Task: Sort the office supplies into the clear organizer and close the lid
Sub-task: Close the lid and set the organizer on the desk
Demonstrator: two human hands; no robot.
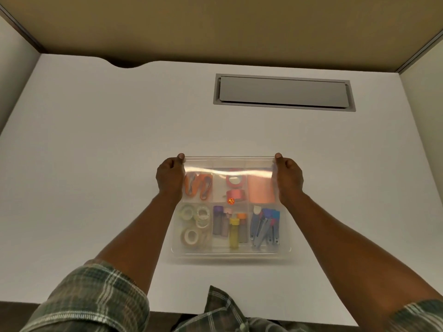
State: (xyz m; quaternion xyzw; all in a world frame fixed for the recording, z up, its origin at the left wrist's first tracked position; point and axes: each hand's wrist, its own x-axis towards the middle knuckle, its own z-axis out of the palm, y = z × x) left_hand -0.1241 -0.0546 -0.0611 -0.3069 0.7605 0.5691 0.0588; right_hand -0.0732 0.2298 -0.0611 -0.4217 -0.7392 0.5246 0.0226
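Observation:
A clear organizer (231,254) sits on the white desk, its compartments filled with supplies. Orange clips (199,186), red tape rolls (235,188) and an orange pad (260,189) lie in the far row. Clear tape rolls (194,226), glue sticks (231,227) and staplers (265,228) fill the near row. A clear lid (229,165) lies over the organizer, with glare across its far part. My left hand (170,174) grips the lid's far left corner. My right hand (287,176) grips its far right corner.
A grey cable hatch (284,92) is set into the desk (96,140) at the far right. A tan partition (215,27) rises behind the desk and white side panels (14,68) stand left and right. Plaid sleeves (91,300) show at the bottom.

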